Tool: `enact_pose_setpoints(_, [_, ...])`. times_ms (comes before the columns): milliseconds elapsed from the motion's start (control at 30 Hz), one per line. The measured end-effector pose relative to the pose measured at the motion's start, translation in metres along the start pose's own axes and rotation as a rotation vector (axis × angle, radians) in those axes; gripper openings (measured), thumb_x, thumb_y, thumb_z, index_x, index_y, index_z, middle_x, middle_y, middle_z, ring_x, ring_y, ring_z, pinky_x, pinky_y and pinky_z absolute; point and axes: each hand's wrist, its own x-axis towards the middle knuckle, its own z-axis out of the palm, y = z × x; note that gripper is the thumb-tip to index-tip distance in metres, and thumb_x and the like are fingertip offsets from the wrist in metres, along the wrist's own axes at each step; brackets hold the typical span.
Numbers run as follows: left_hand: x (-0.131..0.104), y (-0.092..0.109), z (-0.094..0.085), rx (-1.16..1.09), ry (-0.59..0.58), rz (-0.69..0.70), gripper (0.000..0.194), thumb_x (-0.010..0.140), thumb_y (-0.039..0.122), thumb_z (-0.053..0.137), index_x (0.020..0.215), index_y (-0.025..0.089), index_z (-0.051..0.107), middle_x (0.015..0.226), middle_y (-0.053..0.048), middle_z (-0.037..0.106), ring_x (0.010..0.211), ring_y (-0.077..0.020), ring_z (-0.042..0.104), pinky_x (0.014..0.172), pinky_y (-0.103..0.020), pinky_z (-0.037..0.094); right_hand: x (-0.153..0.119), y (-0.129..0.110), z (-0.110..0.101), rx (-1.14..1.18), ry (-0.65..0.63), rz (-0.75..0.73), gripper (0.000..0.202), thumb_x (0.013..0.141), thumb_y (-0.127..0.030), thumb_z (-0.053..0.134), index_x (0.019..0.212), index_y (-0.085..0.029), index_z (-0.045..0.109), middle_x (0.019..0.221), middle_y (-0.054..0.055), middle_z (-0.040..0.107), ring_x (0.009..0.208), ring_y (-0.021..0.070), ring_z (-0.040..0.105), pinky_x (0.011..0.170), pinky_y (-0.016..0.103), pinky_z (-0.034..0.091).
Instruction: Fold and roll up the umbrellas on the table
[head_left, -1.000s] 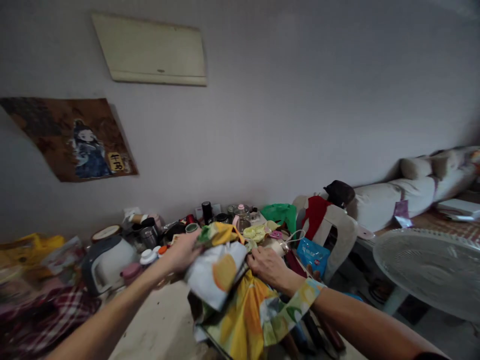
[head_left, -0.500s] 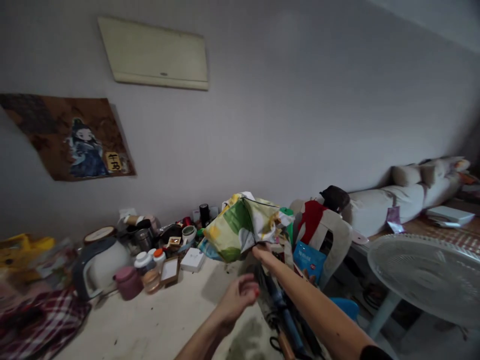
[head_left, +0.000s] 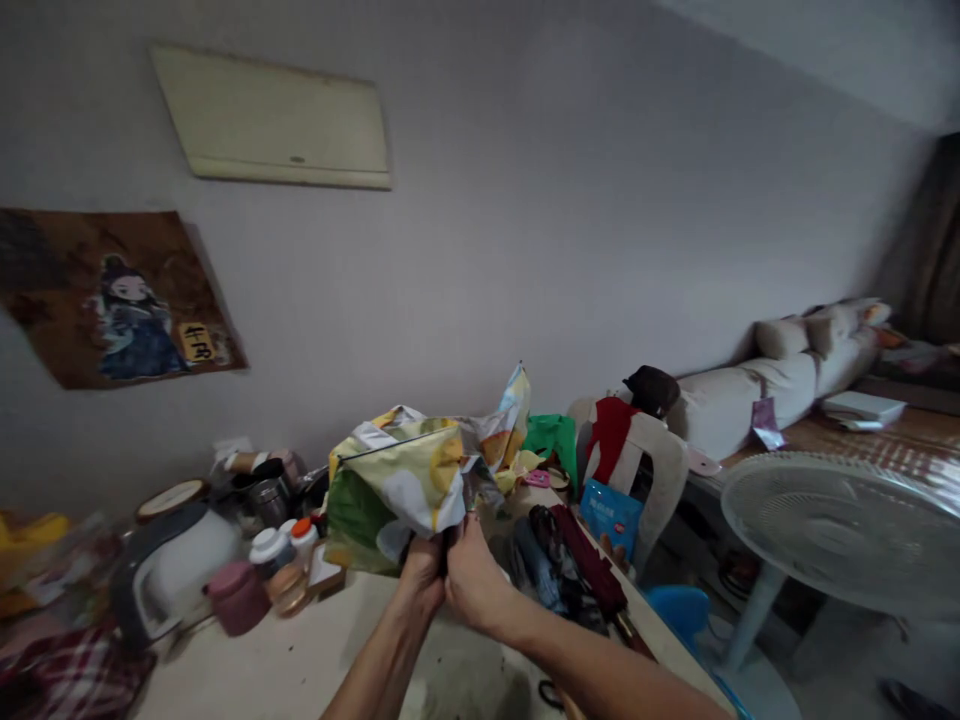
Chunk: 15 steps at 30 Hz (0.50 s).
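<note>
A yellow, green and white patterned umbrella (head_left: 405, 475), its cloth loose and partly spread, is held up over the table (head_left: 337, 650). Both hands meet beneath its cloth. My left hand (head_left: 425, 575) is closed at the umbrella's underside, and my right hand (head_left: 472, 570) is closed right beside it; the part they grip is largely hidden. To the right of my hands, several folded umbrellas (head_left: 574, 560) lie on the table, dark, blue-grey and dark red.
At the left stand a kettle (head_left: 180, 565), a pink jar (head_left: 238, 597) and several small bottles. A blue pouch (head_left: 611, 515), a pale chair (head_left: 664, 460) and a large fan (head_left: 840, 540) are on the right.
My left hand has risen from the open to join my right hand under the umbrella. The umbrella has moved left and its cloth has spread. The view has shifted a little right.
</note>
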Motion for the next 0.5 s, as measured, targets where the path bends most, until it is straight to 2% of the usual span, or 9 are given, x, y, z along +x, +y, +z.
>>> enact_pose_setpoints(67, [-0.007, 0.018, -0.002, -0.035, 0.009, -0.05, 0.012, 0.076, 0.002, 0.062, 0.079, 0.014, 0.063, 0.065, -0.003, 0.067, 0.062, -0.0167, 0.066, 0.062, -0.026, 0.054, -0.015, -0.009, -0.026, -0.012, -0.137, -0.009, 0.067, 0.078, -0.014, 0.058, 0.138, 0.011, 0.039, 0.136, 0.037, 0.042, 0.125, 0.0429, 0.043, 0.104, 0.054, 0.038])
enact_pose_setpoints(100, [-0.011, 0.028, -0.003, -0.054, 0.006, -0.081, 0.015, 0.081, 0.001, 0.056, 0.073, 0.013, 0.059, 0.059, -0.002, 0.063, 0.053, -0.0132, 0.062, 0.052, -0.021, 0.05, -0.024, -0.01, -0.039, 0.031, -0.159, -0.053, 0.065, 0.077, -0.019, 0.063, 0.134, 0.007, 0.045, 0.131, 0.035, 0.047, 0.119, 0.0427, 0.048, 0.1, 0.056, 0.041])
enact_pose_setpoints(133, [-0.015, 0.038, -0.003, -0.074, -0.001, -0.113, 0.022, 0.086, 0.002, 0.05, 0.068, 0.013, 0.055, 0.054, -0.001, 0.058, 0.045, -0.0094, 0.055, 0.044, -0.017, 0.044, -0.032, -0.008, -0.051, 0.131, -0.158, -0.136, 0.052, 0.078, -0.024, 0.065, 0.123, 0.0, 0.057, 0.122, 0.028, 0.055, 0.112, 0.039, 0.053, 0.097, 0.054, 0.044])
enact_pose_setpoints(167, [-0.02, 0.047, -0.004, -0.097, -0.011, -0.141, 0.029, 0.09, 0.003, 0.044, 0.064, 0.013, 0.051, 0.049, 0.001, 0.052, 0.038, -0.0057, 0.049, 0.038, -0.013, 0.037, -0.039, -0.003, -0.061, 0.279, -0.121, -0.213, 0.038, 0.078, -0.025, 0.066, 0.112, -0.007, 0.063, 0.114, 0.02, 0.06, 0.107, 0.0324, 0.056, 0.094, 0.046, 0.047])
enact_pose_setpoints(200, [-0.024, 0.055, -0.004, -0.122, -0.021, -0.164, 0.035, 0.095, 0.006, 0.037, 0.062, 0.014, 0.046, 0.046, 0.003, 0.046, 0.034, -0.0028, 0.042, 0.035, -0.01, 0.031, -0.044, 0.004, -0.068, 0.433, -0.01, -0.214, 0.032, 0.078, -0.02, 0.065, 0.108, -0.011, 0.064, 0.11, 0.015, 0.062, 0.103, 0.0258, 0.058, 0.091, 0.038, 0.049])
enact_pose_setpoints(267, [-0.033, 0.065, -0.004, -0.169, -0.037, -0.197, 0.041, 0.1, 0.011, 0.029, 0.061, 0.015, 0.041, 0.043, 0.008, 0.036, 0.03, 0.0004, 0.034, 0.033, -0.007, 0.025, -0.047, 0.021, -0.074, 0.602, 0.214, -0.079, 0.015, 0.082, -0.017, 0.059, 0.095, -0.013, 0.065, 0.089, 0.007, 0.063, 0.08, 0.0166, 0.06, 0.072, 0.026, 0.051])
enact_pose_setpoints(333, [-0.04, 0.066, -0.004, -0.2, -0.048, -0.218, 0.042, 0.102, 0.017, 0.028, 0.061, 0.017, 0.037, 0.042, 0.01, 0.03, 0.029, 0.0008, 0.032, 0.033, -0.006, 0.025, -0.044, 0.035, -0.073, 0.668, 0.385, 0.022, 0.01, 0.085, -0.018, 0.054, 0.089, -0.014, 0.063, 0.079, 0.004, 0.061, 0.066, 0.0129, 0.057, 0.057, 0.021, 0.047])
enact_pose_setpoints(367, [-0.043, 0.064, -0.004, -0.211, -0.052, -0.229, 0.042, 0.102, 0.019, 0.029, 0.061, 0.018, 0.036, 0.042, 0.011, 0.028, 0.028, 0.0005, 0.031, 0.032, -0.006, 0.024, -0.041, 0.04, -0.072, 0.665, 0.458, 0.027, 0.01, 0.087, -0.018, 0.053, 0.089, -0.015, 0.062, 0.078, 0.004, 0.06, 0.064, 0.0122, 0.056, 0.055, 0.021, 0.046])
enact_pose_setpoints(500, [-0.048, 0.046, -0.003, -0.295, -0.036, -0.265, 0.04, 0.101, 0.022, 0.034, 0.062, 0.019, 0.033, 0.044, 0.01, 0.03, 0.028, 0.0005, 0.031, 0.029, -0.007, 0.021, -0.032, 0.041, -0.077, 0.472, 0.754, -0.175, 0.015, 0.091, -0.012, 0.05, 0.103, -0.016, 0.058, 0.086, 0.005, 0.06, 0.076, 0.0127, 0.059, 0.07, 0.022, 0.051])
